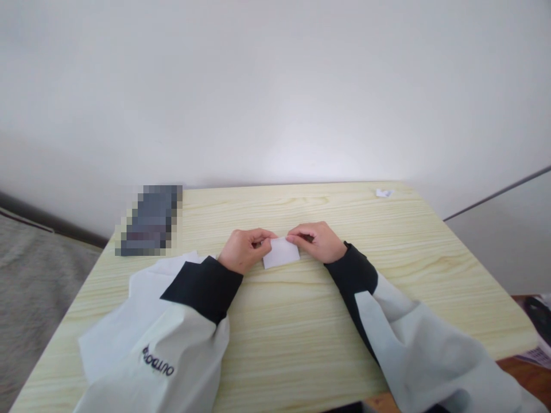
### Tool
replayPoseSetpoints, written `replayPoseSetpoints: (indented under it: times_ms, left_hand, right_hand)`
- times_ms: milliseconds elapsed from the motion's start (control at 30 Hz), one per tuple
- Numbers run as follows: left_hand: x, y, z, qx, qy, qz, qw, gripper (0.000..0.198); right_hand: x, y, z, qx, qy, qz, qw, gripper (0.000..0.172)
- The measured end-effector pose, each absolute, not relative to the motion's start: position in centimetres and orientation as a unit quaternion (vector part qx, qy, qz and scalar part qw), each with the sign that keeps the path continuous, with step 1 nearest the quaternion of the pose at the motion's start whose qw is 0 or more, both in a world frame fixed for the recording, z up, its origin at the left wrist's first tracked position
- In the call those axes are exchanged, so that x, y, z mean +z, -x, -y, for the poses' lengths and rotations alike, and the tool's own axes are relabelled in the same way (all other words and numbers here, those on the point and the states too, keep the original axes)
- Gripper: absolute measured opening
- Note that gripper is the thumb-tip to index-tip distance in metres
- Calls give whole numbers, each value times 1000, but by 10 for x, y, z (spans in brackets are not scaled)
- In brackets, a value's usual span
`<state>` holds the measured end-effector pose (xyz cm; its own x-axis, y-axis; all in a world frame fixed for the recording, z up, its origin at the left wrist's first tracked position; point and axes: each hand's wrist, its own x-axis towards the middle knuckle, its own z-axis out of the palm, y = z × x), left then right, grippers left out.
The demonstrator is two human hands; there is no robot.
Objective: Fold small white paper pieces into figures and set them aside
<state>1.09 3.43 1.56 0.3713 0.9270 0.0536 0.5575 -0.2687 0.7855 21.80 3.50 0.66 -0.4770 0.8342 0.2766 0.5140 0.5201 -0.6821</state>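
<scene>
A small white rectangle of folded paper point(282, 254) is held at the middle of the wooden table. My left hand point(245, 248) pinches its upper left corner between thumb and fingers. At the upper right corner, my right hand point(316, 241) grips the same paper with thumb and forefinger. The paper's lower edge points toward me and its face is blank. Both hands are closed and close to the tabletop; whether the paper rests on it I cannot tell. White paper sheets point(112, 332) lie partly under my left sleeve.
A dark, pixelated flat object point(150, 221) lies at the table's back left. A crumpled white scrap point(384, 193) sits near the back right corner. The pale wood table point(275, 344) meets a white wall point(275, 92) behind. Grey fabric point(34, 304) shows beyond the left edge.
</scene>
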Motion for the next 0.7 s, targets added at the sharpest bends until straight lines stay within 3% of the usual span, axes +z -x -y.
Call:
replayPoseSetpoints:
  times_ms: [167,300,433,700]
  left_hand:
    - [14,-8,-34,303,-751,-487,327,28]
    - [9,-8,-36,311,-837,-406,197,22]
    - [6,-8,-39,250,-897,-353,98,29]
    - [4,-6,-37,204,-907,-368,29,30]
  right_hand:
    - [8,-230,-38,248,437,815,288,26]
    - [5,-229,-39,231,448,813,293,24]
    - [1,-220,-38,208,493,783,317,20]
    - [-5,-215,-31,203,541,718,389,16]
